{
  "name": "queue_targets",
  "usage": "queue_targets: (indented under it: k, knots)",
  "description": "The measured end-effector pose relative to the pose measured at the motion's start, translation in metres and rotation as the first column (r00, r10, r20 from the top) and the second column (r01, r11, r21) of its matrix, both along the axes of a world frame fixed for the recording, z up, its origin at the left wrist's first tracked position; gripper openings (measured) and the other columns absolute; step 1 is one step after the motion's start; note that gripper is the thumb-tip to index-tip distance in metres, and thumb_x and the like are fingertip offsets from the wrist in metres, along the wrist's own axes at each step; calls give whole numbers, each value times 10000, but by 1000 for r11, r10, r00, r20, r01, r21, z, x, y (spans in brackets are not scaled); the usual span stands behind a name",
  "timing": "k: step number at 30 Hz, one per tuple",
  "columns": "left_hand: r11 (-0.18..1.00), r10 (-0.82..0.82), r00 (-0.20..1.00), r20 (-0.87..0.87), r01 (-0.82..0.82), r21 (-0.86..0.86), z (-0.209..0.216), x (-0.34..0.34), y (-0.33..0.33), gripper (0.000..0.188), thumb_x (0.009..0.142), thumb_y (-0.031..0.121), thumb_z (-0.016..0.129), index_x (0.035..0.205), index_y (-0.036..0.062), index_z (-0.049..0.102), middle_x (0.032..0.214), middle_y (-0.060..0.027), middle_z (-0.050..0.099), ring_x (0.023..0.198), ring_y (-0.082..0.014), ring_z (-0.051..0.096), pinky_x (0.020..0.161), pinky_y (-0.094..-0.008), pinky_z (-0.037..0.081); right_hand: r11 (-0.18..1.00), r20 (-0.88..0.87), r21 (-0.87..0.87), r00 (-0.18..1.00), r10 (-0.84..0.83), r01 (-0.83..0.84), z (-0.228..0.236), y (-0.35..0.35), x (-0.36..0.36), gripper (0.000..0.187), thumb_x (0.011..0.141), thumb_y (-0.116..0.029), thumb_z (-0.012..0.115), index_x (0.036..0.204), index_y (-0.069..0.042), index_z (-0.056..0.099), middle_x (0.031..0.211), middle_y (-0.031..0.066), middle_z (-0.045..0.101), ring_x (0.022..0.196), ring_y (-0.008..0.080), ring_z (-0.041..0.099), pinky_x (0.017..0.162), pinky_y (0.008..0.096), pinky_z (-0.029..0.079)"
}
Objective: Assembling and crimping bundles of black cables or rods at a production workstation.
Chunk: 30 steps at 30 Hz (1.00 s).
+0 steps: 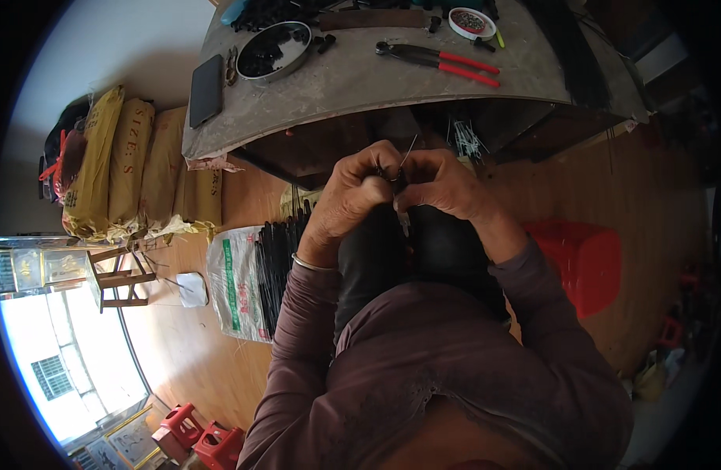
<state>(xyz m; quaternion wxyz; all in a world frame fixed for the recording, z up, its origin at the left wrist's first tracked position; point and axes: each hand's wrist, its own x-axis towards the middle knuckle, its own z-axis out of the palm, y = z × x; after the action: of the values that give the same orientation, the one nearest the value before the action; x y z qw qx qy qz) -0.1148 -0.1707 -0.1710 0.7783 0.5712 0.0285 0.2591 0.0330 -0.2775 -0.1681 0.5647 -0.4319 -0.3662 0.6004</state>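
A thin metal wire (408, 149) rises nearly upright, tipped slightly right, from between two clenched hands held together over the lap. The left hand (353, 196) and right hand (443, 186) each pinch a small dark piece (395, 182) at its base, equally near. Beyond the grip, red-handled pliers (443, 59) and a round metal tray (274, 50) lie on the desk (360, 82).

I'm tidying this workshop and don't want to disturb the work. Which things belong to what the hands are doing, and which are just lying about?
In hand:
left hand and right hand, pinching a small dark piece with a thin wire

Lying about:
red-handled pliers
metal bowl of black parts
phone
yellow sacks
red stool
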Motion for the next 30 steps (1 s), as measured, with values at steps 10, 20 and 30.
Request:
queue_targets:
  k: [10, 20, 30]
  knots:
    - [986, 121, 991, -52, -127, -109, 3, 2, -5, 224, 794, 183, 764, 788, 50, 583, 757, 10, 533, 695, -86, 525, 675, -244, 443, 978, 359, 43, 911, -206, 204, -5, -8, -12, 174, 829, -92, 732, 924, 1, 620, 837, 50, 654, 764, 99, 629, 708, 254, 539]
    - [979, 104, 993, -49, -111, -169, 1, 7, -9, 237, 843, 57, 617, 654, 74, 475, 699, -15, 493, 566, -98, 501, 509, -241, 457, 963, 211, 115, 942, -262, 242, -1, -8, -21, 133, 869, -91, 687, 923, 16, 628, 827, 54, 660, 744, 106, 635, 693, 243, 527]
    - [907, 378, 925, -46, -379, -184, 10, 15, -28, 302, 900, 162, 654, 656, 95, 489, 695, 47, 474, 570, -25, 417, 465, -185, 343, 850, 187, 170, 831, -524, 498, -19, -5, -43, 106, 873, -75, 662, 883, -14, 575, 734, 16, 595, 676, 52, 548, 601, 211, 444]
